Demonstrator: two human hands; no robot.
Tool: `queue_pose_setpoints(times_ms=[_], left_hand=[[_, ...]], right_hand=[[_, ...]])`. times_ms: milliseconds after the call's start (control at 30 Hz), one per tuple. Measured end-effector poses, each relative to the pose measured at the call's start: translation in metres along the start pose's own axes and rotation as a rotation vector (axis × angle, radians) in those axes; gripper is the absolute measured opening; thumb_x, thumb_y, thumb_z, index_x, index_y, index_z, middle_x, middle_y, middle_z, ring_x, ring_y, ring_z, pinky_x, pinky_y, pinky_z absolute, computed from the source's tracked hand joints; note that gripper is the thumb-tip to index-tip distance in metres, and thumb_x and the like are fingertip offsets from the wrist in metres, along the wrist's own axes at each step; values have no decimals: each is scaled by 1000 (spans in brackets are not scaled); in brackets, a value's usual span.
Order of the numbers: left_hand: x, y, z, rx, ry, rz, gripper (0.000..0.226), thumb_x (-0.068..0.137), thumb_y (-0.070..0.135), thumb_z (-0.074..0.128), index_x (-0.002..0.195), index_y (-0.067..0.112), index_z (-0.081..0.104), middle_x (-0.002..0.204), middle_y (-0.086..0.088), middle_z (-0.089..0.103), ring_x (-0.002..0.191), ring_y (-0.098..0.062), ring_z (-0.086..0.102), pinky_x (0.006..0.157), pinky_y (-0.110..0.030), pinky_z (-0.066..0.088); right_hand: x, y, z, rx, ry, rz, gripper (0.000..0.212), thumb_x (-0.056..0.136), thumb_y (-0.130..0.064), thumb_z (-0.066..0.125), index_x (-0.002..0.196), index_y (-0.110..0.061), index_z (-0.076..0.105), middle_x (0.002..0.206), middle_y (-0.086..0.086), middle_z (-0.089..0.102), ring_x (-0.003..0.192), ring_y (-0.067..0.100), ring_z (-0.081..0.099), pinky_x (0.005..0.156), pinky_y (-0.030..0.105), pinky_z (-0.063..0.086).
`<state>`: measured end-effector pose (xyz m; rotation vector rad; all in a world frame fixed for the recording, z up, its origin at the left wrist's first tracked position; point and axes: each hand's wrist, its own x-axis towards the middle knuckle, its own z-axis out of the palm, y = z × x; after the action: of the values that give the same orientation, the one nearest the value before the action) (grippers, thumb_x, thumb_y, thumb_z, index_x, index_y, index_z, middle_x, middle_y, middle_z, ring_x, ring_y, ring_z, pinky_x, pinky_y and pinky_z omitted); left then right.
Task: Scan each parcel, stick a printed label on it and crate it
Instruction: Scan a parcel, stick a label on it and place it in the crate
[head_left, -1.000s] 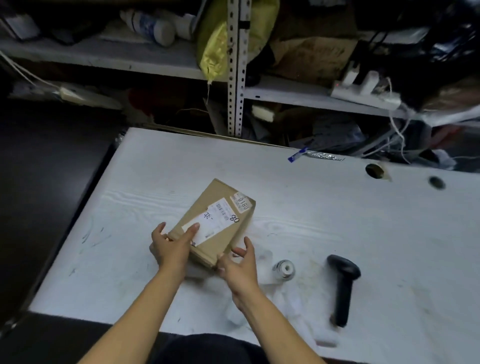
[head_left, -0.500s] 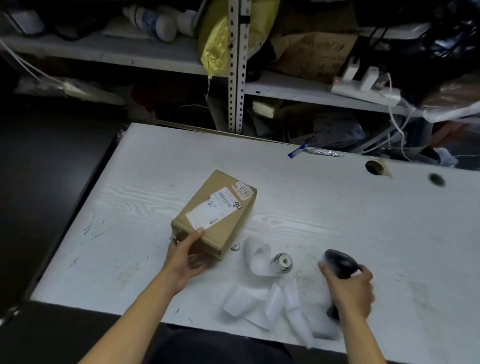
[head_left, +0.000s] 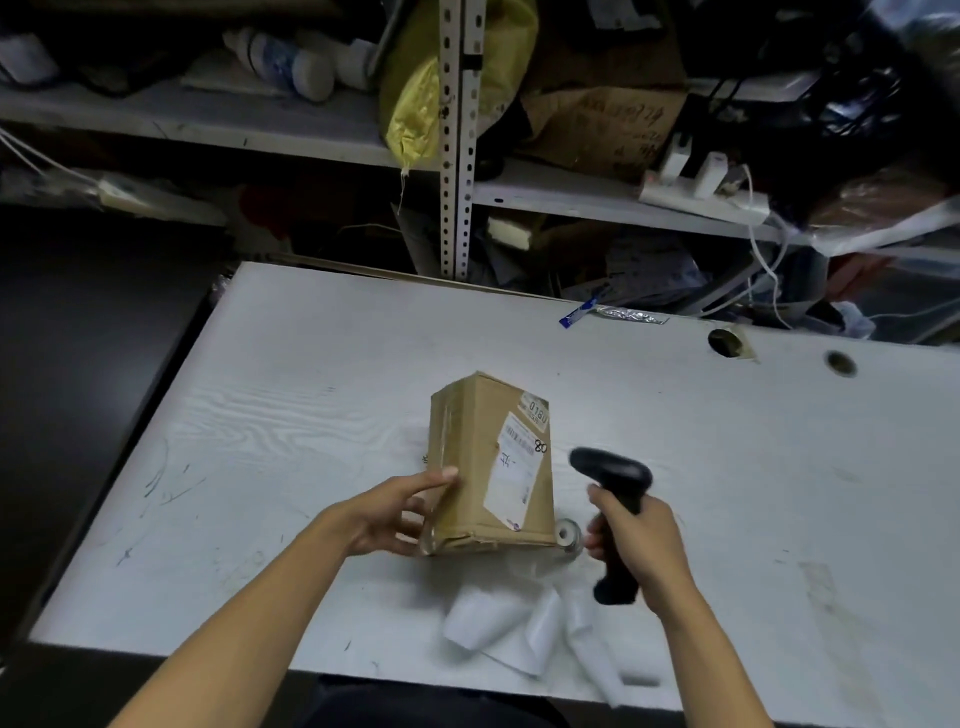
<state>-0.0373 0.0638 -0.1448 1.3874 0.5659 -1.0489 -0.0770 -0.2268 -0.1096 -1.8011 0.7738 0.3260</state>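
While the parcel (head_left: 488, 467) is tilted up on its near edge at the middle of the tabletop (head_left: 727, 467), the scanning step is in hand.

1. Left side. The left hand (head_left: 395, 512) grips the parcel's left face: the thumb lies along the upper part of that face, and the fingers (head_left: 410, 535) curl toward the lower near corner. Whether the parcel's near edge rests on the tabletop or is lifted just clear cannot be told.

2. Centre. The parcel is a brown cardboard box. Its broad face, turned up and to the right, carries a white shipping label (head_left: 514, 467) with a barcode near its top, and a smaller sticker (head_left: 535, 410) at the far corner. A label roll (head_left: 569, 532) lies just beside the parcel's near right corner, and loose white backing strips (head_left: 519, 629) lie nearer the person.

3. Right side. The right hand (head_left: 636, 540) is wrapped around the handle of the black scanner (head_left: 613, 478). The scanner head points left toward the labelled face, close to it but apart.

Next move, as judged: align the scanner head squarely with the barcode and trigger a read. Labelling and crating remain to be done; no crate is in view.
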Motion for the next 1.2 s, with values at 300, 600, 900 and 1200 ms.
queue_pose_setpoints(times_ms=[300,600,900,1200], left_hand=[[11,11,28,122,248,178,58,78,45,82,121,14,60,104,1,70,94,-17,67,69,-31,54],[2,24,-12,-106,363,433,98,39,56,89,122,15,57,115,-3,71,99,-23,72,81,-43,60],[-1,19,-41,-93,403,416,127,21,71,92,128,14,55,119,-3,70,103,-24,71,76,-38,58],[9,13,-46,-169,407,373,108,40,58,89,131,12,56,118,-5,71,103,-25,71,80,-42,60]], right_hand=[[-31,-34,41,-67,-114,-42,29,94,-31,64,82,-5,67,62,7,71,59,23,71,63,37,60],[-85,-86,12,-58,-144,-220,36,93,-30,67,72,-1,66,61,10,68,54,26,70,56,33,55],[-95,-101,11,-51,-212,-241,36,91,-30,68,67,-3,65,62,13,67,54,28,70,59,37,55],[-86,-99,13,0,-212,-195,33,92,-28,68,74,-1,66,62,14,67,54,32,69,59,39,54]])
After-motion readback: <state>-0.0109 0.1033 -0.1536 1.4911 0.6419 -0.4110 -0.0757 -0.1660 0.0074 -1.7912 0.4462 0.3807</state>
